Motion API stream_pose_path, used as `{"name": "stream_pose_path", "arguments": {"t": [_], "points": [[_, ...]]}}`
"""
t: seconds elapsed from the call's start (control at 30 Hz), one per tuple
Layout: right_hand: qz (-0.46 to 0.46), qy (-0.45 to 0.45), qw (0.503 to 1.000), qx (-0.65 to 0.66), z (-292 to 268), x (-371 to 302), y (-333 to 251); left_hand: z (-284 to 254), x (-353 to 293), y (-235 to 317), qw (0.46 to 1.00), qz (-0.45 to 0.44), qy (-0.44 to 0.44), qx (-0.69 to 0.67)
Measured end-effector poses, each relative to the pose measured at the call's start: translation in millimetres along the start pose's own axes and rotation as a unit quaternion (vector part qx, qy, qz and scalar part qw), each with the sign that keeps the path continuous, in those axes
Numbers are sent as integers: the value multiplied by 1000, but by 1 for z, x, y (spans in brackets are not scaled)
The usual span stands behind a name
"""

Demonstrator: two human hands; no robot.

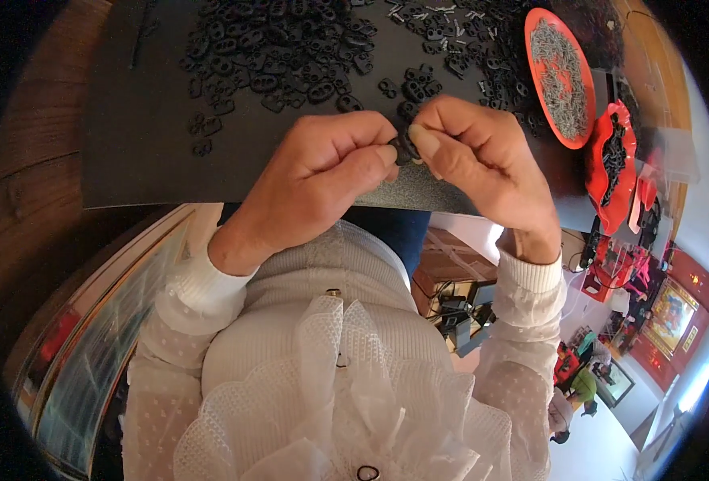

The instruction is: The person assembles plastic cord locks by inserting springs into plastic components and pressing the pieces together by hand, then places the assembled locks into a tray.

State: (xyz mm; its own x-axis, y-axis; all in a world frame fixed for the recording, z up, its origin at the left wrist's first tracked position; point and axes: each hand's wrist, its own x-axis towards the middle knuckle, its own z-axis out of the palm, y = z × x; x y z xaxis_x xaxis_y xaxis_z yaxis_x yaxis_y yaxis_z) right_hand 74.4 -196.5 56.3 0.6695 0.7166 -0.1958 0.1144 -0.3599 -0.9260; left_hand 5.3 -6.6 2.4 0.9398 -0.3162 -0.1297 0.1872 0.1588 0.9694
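Observation:
My left hand (310, 176) and my right hand (491, 160) meet over the near edge of the dark table. Both are closed in a pinch, thumbs against the bent forefingers. Between the fingertips shows a small black plastic part (405, 150), mostly hidden by the fingers. Just beyond my right hand lie several loose black plastic parts (420, 83). A large heap of black two-holed plastic pieces (278, 48) spreads over the far side of the table. Small metal springs (453, 44) are scattered among the black pieces farther right.
An orange-red oval plate (535, 74) full of metal springs sits at the right. Nearer stands a red wavy-edged dish (628, 152) of small black parts. The black table (142, 172) ends just before my body. Cardboard boxes (443, 260) stand below; other people (583, 385) are in the background.

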Motion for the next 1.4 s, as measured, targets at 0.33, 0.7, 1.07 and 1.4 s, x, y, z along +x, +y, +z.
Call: {"name": "stream_pose_path", "arguments": {"t": [0.33,0.7,1.07,1.4], "points": [[-138,32,977,-161,4,6,8,0,0,1,1000,14,15,-16],[-209,96,889,-396,16,1,-1,-5,4,-1,991,-20,40,-124],[-221,48,890,-395,11,0,-1,2,9,9,998,-24,52,-33],[-215,113,905,-348,17,-8,12,1,10,7,999,0,31,13]]}}
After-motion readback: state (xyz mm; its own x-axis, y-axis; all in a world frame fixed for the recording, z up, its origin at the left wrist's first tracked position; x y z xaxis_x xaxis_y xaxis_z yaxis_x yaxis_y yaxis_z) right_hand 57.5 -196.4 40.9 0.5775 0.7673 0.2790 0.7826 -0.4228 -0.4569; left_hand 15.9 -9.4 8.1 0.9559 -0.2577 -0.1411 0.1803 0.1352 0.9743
